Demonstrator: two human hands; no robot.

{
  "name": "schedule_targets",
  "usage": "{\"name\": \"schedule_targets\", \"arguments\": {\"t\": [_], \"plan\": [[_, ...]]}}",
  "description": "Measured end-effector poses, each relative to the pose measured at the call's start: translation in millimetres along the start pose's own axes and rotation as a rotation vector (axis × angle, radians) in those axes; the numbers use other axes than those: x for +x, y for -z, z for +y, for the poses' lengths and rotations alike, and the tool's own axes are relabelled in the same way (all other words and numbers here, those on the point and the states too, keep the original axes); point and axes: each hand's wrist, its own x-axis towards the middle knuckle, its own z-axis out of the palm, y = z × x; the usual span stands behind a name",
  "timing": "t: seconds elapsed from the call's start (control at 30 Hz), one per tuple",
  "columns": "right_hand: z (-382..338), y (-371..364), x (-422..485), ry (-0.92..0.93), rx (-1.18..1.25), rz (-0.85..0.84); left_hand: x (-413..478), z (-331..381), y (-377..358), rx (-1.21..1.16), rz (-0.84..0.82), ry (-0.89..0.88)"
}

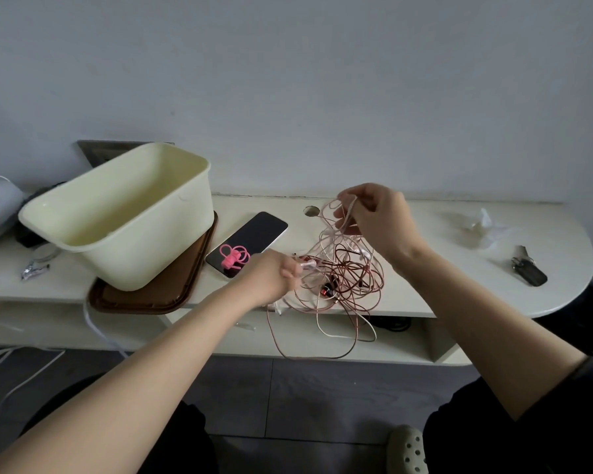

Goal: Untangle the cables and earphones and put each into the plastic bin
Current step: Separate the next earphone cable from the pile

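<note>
Head view. Teasing apart a knot of cables heaped on the desk, well to the right of the bin. Pinching a few pale strands between the curled fingers of the right hand and holding them up above the heap, on the side away from the bin. Gripping a pale plug end in the left hand, fingers curled tight round it, at the edge of the knot nearer the bin. Leaving the bin tilted on a brown tray, mouth toward the camera, with nothing showing inside as far as the interior is visible. Leaving a phone, with a pink loop on it, lying between the bin and the knot, and keys far to the bin's right. Showing red earphone buds buried in the heap, wound in with copper and pale cords, and several loops spilling over the desk's front edge. Judging from this, standing near the start: nothing freed, nothing binned, every cord and the earphones waiting to be worked loose and carried across to the bin one by one.
</note>
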Motion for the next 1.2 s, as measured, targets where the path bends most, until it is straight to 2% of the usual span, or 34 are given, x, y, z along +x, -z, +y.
{"name": "schedule_targets", "arguments": {"t": [0.17,0.23,0.37,0.43,0.57,0.7,0.83,0.9,1.03,1.07,1.2], "plan": [[2.9,-3.0,-3.3,0.133,-0.3,-0.131,-5.1,16.3,19.7,-0.171,0.409,-0.066],[5.2,-8.3,-5.5,0.182,-0.349,-0.178,-9.1,21.8,20.7,-0.267,0.36,-0.083],[7.6,-16.3,-9.6,0.217,-0.386,-0.264,-19.3,32.5,13.2,-0.54,0.028,-0.118],[8.7,-15.8,-9.0,0.195,-0.34,-0.287,-18.2,31.1,10.7,-0.535,0.003,-0.107],[11.2,-6.2,-5.7,0.14,-0.332,-0.367,-11.5,18.9,12.9,-0.348,0.119,-0.09],[26.9,2.8,-0.2,0.13,-0.692,-0.474,-7.4,18.2,26.0,-0.367,0.421,-0.045],[43.7,11.4,5.3,-0.003,-0.841,-0.532,-7.7,19.0,36.9,-0.415,0.603,-0.063],[49.3,17.3,9.3,-0.08,-0.95,-0.491,-9.9,17.2,38.9,-0.39,0.617,-0.058],[53.5,24.1,15.9,-0.131,-1.004,-0.191,-13.5,15.9,35.7,-0.396,0.564,-0.07],[53.9,24.3,16.2,-0.128,-0.962,-0.173,-14.6,16.2,34.7,-0.396,0.548,-0.079],[45.4,12.7,6.2,-0.012,-0.714,-0.326,-18.8,17.8,33.9,-0.363,0.49,-0.139]]}}
